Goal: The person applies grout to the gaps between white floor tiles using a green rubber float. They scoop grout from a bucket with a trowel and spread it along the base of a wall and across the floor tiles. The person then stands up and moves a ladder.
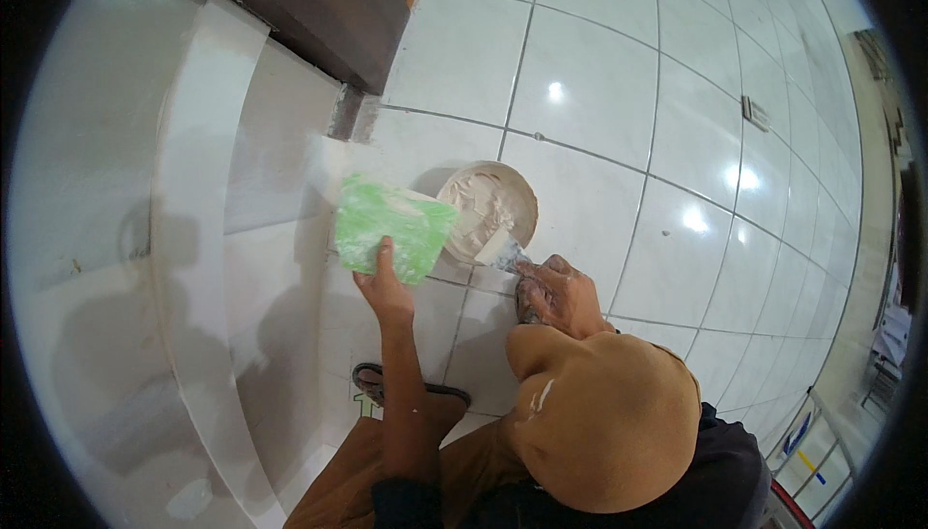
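My left hand (388, 289) grips a green flat sheet (398, 229) by its near edge, thumb on top. White smears of paste cover much of the sheet. To its right, a round tub (530, 202) of creamy off-white putty (480, 208) stands on the floor tiles. In my right hand (561, 297) is a putty knife (501, 249); its paste-coated blade reaches over the near rim of the tub. The fingers hide most of the knife's handle. Whether the blade touches the putty is hard to tell.
A pale wall with a raised ledge (198, 142) runs along my left. Beyond it, a dark brown frame (338, 16) meets the tiled floor (590, 84). My sandalled foot (445, 396) is below the sheet. A floor drain (755, 113) lies far right; a metal rack (817, 442) stands lower right.
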The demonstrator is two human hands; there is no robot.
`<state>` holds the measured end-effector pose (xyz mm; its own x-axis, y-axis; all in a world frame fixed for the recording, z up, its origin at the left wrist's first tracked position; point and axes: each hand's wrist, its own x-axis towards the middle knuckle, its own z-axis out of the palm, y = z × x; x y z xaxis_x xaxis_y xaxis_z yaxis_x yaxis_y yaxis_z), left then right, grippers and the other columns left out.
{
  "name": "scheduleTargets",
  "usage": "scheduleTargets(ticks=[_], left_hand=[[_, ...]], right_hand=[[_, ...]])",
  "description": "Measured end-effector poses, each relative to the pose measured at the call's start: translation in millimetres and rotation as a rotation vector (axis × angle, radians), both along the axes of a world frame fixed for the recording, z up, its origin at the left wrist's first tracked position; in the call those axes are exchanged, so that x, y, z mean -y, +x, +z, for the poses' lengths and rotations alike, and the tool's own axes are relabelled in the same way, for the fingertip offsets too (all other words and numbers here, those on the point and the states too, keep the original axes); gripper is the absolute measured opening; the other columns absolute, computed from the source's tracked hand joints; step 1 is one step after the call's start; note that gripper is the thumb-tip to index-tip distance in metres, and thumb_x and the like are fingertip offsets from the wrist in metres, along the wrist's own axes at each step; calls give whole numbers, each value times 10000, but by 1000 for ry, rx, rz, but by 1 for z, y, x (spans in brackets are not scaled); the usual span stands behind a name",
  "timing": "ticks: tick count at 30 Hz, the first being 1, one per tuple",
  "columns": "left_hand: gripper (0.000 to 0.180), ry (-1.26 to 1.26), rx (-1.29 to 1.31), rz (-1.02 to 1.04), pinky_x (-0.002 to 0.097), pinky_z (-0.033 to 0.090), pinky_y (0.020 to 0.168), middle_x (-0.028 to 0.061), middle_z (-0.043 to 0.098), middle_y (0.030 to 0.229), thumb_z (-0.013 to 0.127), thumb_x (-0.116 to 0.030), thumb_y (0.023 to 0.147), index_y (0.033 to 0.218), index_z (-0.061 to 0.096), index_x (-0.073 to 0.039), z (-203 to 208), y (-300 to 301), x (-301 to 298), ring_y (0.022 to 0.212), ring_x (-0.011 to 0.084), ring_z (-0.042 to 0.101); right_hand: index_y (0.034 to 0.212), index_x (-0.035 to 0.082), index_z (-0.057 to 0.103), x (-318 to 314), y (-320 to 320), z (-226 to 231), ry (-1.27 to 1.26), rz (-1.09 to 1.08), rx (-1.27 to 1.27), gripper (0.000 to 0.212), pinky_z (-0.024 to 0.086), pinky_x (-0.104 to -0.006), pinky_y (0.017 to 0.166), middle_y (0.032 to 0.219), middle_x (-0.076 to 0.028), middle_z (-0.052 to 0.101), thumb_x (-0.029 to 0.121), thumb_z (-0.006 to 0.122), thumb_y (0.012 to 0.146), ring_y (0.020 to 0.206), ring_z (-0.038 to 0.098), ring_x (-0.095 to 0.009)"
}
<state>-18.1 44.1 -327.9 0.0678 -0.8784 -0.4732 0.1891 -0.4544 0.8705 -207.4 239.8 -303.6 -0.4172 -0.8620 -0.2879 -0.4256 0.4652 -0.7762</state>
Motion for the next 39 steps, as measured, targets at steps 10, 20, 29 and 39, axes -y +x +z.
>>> scheduleTargets(ticks=[10,20,29,39], left_hand=[[495,-46,-93,31,427,529,1033,120,565,1395,649,-124,1010,1457,465,-16,-21,15,8,1249,259,583],[630,-12,-477,124,491,399,1183,103,439,1566,586,-371,1065,1571,333,-95,-29,1,-1,1419,293,457],[661,112,-625,94,555,316,1210,90,400,1590,505,-512,1068,1590,316,-154,-53,-43,29,1464,297,378],[668,234,-866,-182,623,289,1218,143,455,1560,499,-521,1063,1555,363,-90,-83,-58,65,1427,352,442]], right_hand=[[1263,105,701,18,-38,-5,-62,115,-90,341,580,-435,704,984,-132,699,163,679,928,794,700,-356],[1198,29,703,45,-44,-7,88,92,-237,339,591,-448,764,1070,-167,689,81,677,864,893,707,-365],[1010,-19,710,112,-44,10,-60,340,-557,233,591,-438,827,1053,-189,704,23,669,784,1057,664,-360],[849,-15,686,111,31,-25,-190,785,-642,146,594,-393,747,875,-193,697,72,734,742,965,661,-324]])
